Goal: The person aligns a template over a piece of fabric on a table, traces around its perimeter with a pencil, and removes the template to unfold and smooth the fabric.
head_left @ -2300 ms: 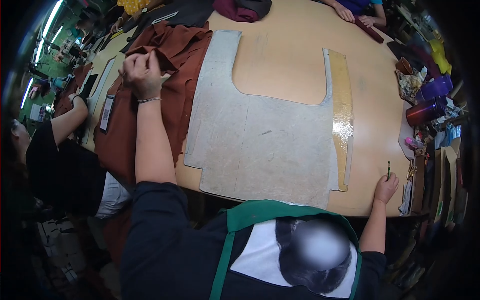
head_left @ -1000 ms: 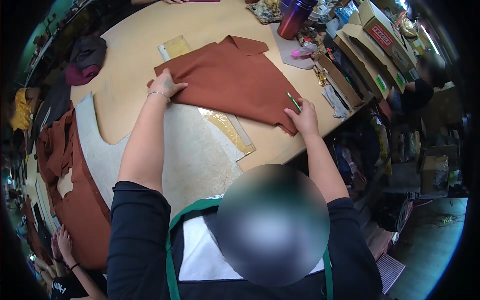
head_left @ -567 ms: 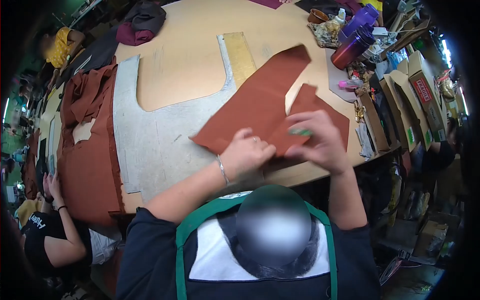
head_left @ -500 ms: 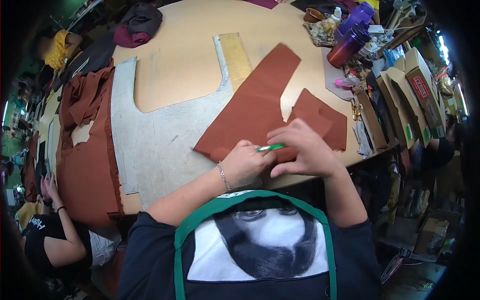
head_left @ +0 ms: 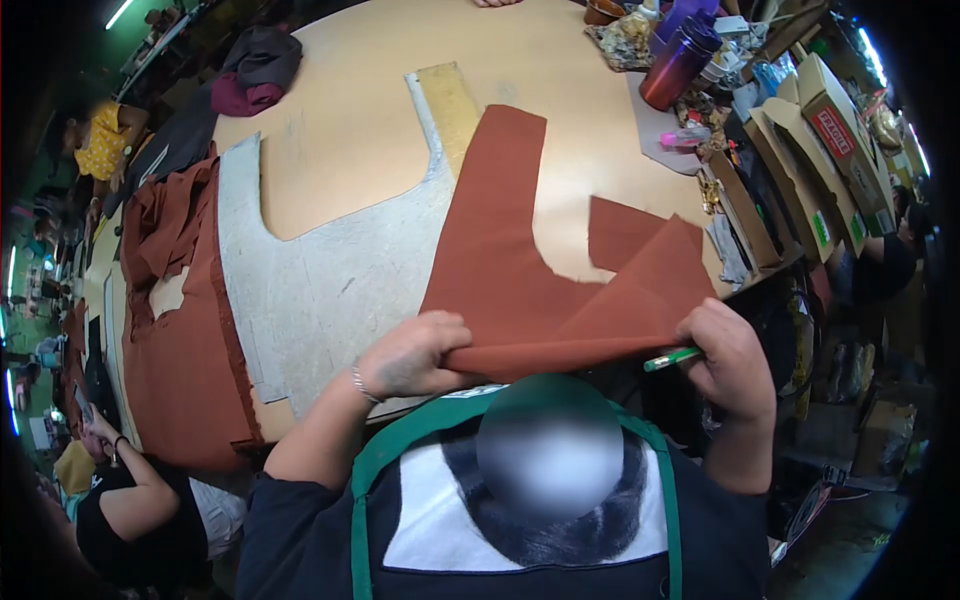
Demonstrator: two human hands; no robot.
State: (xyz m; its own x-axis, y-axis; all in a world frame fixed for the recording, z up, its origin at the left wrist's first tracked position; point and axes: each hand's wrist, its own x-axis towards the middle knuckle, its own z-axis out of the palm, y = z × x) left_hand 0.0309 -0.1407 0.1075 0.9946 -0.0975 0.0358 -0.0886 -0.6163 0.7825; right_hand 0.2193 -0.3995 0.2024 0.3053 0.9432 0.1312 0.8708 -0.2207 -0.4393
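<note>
A rust-brown fabric piece (head_left: 510, 270) lies over the right part of a grey pattern board (head_left: 340, 290), its near edge lifted at the table's front. My left hand (head_left: 415, 357) is closed on the near left corner of that fabric. At the near right corner my right hand (head_left: 725, 355) grips the cloth and also has a green pen (head_left: 672, 359) between its fingers. One flap of the fabric is folded over on the right. A yellow strip (head_left: 450, 105) shows along the board's far right arm.
More rust-brown fabric (head_left: 185, 370) is heaped at the left. Cardboard boxes (head_left: 835, 135), a tumbler (head_left: 680, 62) and a pink item (head_left: 685, 137) stand at the right. A person in black (head_left: 150, 510) holds a phone at the left; another person wears yellow (head_left: 103, 145).
My hands have moved apart from the middle to the fabric's two near corners. The near edge is now stretched between them, and the cloth has turned, with its right flap folded over.
</note>
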